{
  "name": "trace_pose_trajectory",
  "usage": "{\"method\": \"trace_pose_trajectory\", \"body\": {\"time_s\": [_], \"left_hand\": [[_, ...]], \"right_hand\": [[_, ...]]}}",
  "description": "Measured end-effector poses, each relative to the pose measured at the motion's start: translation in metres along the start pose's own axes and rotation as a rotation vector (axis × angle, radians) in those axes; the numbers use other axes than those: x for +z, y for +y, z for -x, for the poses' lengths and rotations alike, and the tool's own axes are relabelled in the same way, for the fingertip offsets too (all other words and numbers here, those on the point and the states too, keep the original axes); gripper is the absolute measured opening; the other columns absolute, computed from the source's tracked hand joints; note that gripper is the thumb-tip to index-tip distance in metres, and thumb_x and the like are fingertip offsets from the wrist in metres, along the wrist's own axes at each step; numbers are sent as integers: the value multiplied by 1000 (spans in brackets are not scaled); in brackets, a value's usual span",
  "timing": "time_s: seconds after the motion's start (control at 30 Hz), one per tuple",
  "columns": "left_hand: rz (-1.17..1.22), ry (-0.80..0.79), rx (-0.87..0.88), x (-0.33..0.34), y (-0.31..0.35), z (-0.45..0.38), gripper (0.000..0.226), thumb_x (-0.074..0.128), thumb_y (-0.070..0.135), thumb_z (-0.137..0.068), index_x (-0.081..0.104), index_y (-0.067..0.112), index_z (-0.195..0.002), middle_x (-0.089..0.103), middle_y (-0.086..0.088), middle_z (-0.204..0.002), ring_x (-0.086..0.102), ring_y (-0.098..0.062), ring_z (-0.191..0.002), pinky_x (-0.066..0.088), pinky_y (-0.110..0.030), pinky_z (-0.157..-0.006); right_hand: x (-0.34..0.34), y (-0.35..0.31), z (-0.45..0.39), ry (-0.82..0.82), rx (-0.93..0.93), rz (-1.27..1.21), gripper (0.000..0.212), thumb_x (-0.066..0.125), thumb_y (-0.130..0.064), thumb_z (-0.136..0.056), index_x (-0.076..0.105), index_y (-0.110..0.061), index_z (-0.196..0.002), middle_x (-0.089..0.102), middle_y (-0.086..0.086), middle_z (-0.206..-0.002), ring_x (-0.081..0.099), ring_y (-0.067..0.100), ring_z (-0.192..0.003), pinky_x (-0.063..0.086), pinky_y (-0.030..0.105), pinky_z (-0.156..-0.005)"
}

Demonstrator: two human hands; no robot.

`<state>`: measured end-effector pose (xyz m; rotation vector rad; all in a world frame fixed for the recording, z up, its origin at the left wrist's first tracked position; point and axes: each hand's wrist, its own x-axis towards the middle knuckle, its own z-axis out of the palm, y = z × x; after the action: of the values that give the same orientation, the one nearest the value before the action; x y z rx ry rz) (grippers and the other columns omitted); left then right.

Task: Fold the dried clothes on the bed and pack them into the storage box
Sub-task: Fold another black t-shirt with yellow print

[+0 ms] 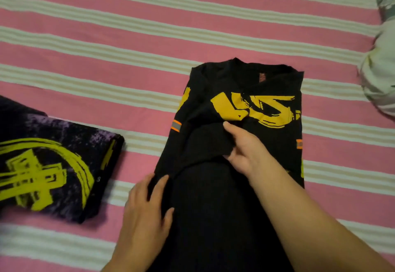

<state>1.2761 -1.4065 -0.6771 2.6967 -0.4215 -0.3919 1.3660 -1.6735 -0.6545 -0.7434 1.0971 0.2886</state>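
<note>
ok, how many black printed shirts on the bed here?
2. One black shirt with a yellow print lies mid-bed, held by the left hand and right hand. One folded purple-black shirt lies at the left edge, partly cut off. Others may be out of frame.

Open striped sheet (132,43) beyond the black shirt (267,92); folded shirt (53,164) blocks left.

black tee with yellow print (245,109) lies collar-up mid-bed, hem flipped up, next to a folded purple-black tee (53,160) on the left
</note>
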Motion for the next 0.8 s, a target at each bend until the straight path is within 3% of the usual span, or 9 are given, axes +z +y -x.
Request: {"method": "trace_pose_trajectory", "body": {"time_s": [0.07, 0.17, 0.3, 0.4, 0.5, 0.57, 0.67, 0.73, 0.8], "left_hand": [[-70, 14, -220, 3, -41, 63, 77, 60, 51, -70, 56, 11, -136, 57, -18, -120, 58, -41, -99, 57, -54, -77], [9, -95, -491, 8, -86, 137, 69, 58, 55, -68, 67, 5, -115, 64, -13, -94, 65, -40, -80, 54, -45, -65], [101, -148, -647, -5, -73, 178, 28, 79, 32, -79, 56, 36, -95, 58, 8, -68, 64, -30, -65, 47, -35, -60], [138, -122, -625, -22, -48, 193, 32, 70, 28, -91, 42, 41, -86, 52, 8, -62, 65, -35, -64, 44, -37, -56], [179, -105, -558, -50, -2, 211, 18, 57, 41, -98, 44, 33, -87, 57, 11, -68, 64, -23, -64, 47, -36, -57], [173, -103, -475, -61, 39, 225, 22, 46, 51, -100, 50, 31, -92, 62, 9, -68, 63, -19, -57, 49, -33, -49], [82, -153, -302, -49, 103, 239, 23, 41, 52, -93, 49, 30, -91, 62, 5, -60, 62, -21, -50, 41, -30, -42], [35, -198, -204, -15, 145, 236, 21, 42, 50, -92, 47, 30, -89, 61, 4, -58, 61, -19, -47, 32, -29, -41], [84, -279, -174, 34, 180, 228, 20, 40, 49, -98, 42, 30, -95, 65, 3, -68, 64, -20, -57, 37, -33, -48]], "right_hand": [[14, -5, 6, -6, 39, -68, 25, 65, -13, -95, 67, -1, -117, 74, 21, -108, 72, 34, -99, 57, 47, -91], [43, -14, 20, -39, -62, -90, 19, 59, -7, -92, 67, -3, -109, 74, 17, -106, 72, 31, -94, 59, 42, -85], [89, -29, 56, -7, -290, -18, 19, 64, -9, -89, 67, -5, -107, 75, 16, -100, 74, 33, -90, 60, 49, -81], [99, -47, 84, 61, -524, 189, 9, 60, -11, -91, 68, -14, -92, 74, 16, -95, 71, 35, -93, 60, 51, -84], [70, -71, 99, 192, -633, 428, 23, 53, -14, -98, 59, -18, -76, 66, 7, -86, 67, 29, -95, 56, 44, -92], [31, -87, 102, 280, -666, 618, 27, 50, -20, -101, 58, -15, -76, 59, 0, -80, 62, 24, -90, 51, 35, -80], [-40, -111, 100, 415, -686, 754, 29, 47, -32, -103, 63, -7, -108, 61, 7, -101, 62, 27, -107, 49, 34, -82], [-91, -130, 79, 517, -621, 790, 47, 44, -42, -103, 57, -5, -131, 62, 11, -125, 58, 28, -122, 48, 33, -93], [-143, -141, 35, 519, -515, 806, 65, 41, -59, -94, 57, -11, -135, 61, 9, -134, 59, 30, -123, 49, 41, -102]]}}
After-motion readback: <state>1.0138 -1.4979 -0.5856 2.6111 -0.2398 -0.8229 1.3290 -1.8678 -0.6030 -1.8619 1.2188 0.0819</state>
